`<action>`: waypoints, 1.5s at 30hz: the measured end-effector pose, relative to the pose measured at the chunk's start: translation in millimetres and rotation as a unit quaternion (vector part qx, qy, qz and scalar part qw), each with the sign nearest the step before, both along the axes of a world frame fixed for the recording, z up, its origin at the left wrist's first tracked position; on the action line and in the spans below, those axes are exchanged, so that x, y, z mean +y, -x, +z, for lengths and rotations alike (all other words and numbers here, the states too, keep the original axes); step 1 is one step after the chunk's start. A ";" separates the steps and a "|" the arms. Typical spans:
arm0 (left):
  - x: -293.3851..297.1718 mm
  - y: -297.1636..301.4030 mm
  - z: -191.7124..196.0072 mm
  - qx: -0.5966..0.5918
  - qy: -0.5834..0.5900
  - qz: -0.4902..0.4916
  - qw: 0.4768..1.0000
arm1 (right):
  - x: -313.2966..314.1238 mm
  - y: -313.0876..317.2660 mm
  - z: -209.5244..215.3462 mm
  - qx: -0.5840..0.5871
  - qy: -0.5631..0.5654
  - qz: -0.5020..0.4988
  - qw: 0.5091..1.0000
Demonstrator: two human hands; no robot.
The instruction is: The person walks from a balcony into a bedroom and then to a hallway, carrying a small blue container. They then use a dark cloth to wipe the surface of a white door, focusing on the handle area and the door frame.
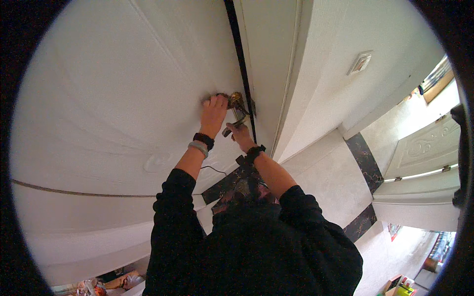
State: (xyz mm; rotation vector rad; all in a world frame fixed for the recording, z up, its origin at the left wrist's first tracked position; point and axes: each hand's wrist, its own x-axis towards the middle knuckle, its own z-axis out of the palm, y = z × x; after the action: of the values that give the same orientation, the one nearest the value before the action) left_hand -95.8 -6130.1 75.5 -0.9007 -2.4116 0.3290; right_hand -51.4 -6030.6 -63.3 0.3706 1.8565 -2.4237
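Note:
In front of me stands a white door, with a brass-and-dark door handle near its right edge. My left hand is closed over the dark left part of this fitting, and its fingers hide much of it. Just below and to the right, my right hand grips a short tool with a grey, blunt end; its exact kind is too small to make out. A thin metal piece rises from that hand toward the fitting. Both wrists wear dark bands.
A dark gap runs between the door and its white frame. On the right wall is a light switch. Pale floor tiles have dark marbled borders. Another white panelled door stands at far right. A thin cable hangs below my hands.

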 end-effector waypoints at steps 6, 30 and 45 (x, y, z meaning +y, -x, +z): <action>-21.8 -2.7 -9.2 0.091 -0.050 -0.018 0.994 | -3.5 5.2 2.7 -0.031 -0.011 -0.016 0.999; -64.7 -33.0 -64.0 0.007 0.038 0.056 0.998 | -0.9 1.8 6.7 -0.040 -0.066 -0.006 0.997; -119.7 -68.0 -70.6 0.020 -0.041 0.151 0.987 | 2.2 -11.3 28.6 -0.057 -0.001 -0.003 0.998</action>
State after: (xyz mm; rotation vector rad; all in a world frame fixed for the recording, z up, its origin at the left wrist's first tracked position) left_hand -27.8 -6249.8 4.8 -0.4855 -2.5032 0.3514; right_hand -40.1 -6028.4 -34.7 0.5049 1.8142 -2.3498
